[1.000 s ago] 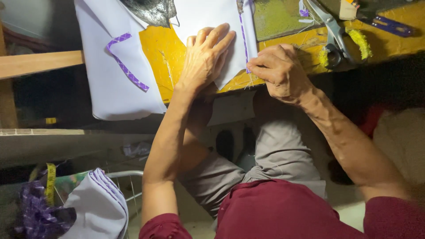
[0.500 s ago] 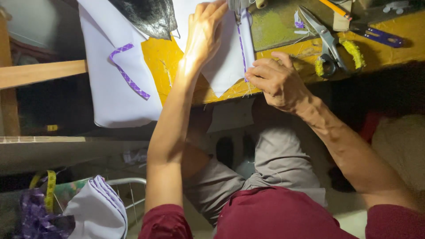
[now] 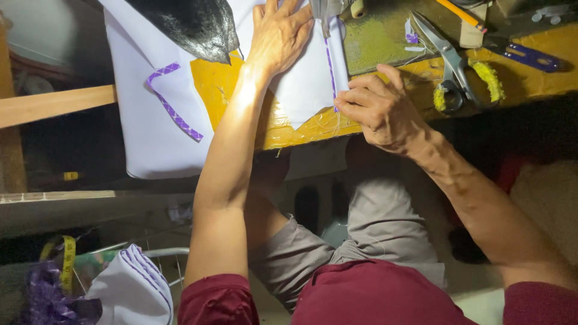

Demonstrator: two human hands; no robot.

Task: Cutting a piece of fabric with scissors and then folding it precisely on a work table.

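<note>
Your left hand [image 3: 278, 37] lies flat and open, palm down, fingers spread, pressing the white cloth [image 3: 304, 84] onto the bench [image 3: 536, 75]. Your right hand [image 3: 376, 108] sits just right of that cloth, fingers curled, fingertips pinching its purple-trimmed right edge [image 3: 330, 72] near the bench's front lip. The trimmed edge runs away from you, its long axis pointing from your right fingertips up toward the metal sewing foot [image 3: 325, 9] at the top of the view, so your right hand is on the near end of the seam line and your left hand rests beside its far end. Your left forearm reaches straight out over the cloth; your right arm comes in from the right, wrist bent inward. Left of the cloth's middle, a dark shiny piece [image 3: 192, 24] lies over it, and a purple strip [image 3: 174, 108] crosses the part hanging off the bench. Right of the cloth lie scissors [image 3: 448, 63] with yellow-wrapped handles and a blue-handled tool [image 3: 524, 55]. Below the cloth, near your left elbow, a folded white piece [image 3: 129, 292] and a yellow tape measure [image 3: 67, 262] sit in a wire basket [image 3: 162, 253].
</note>
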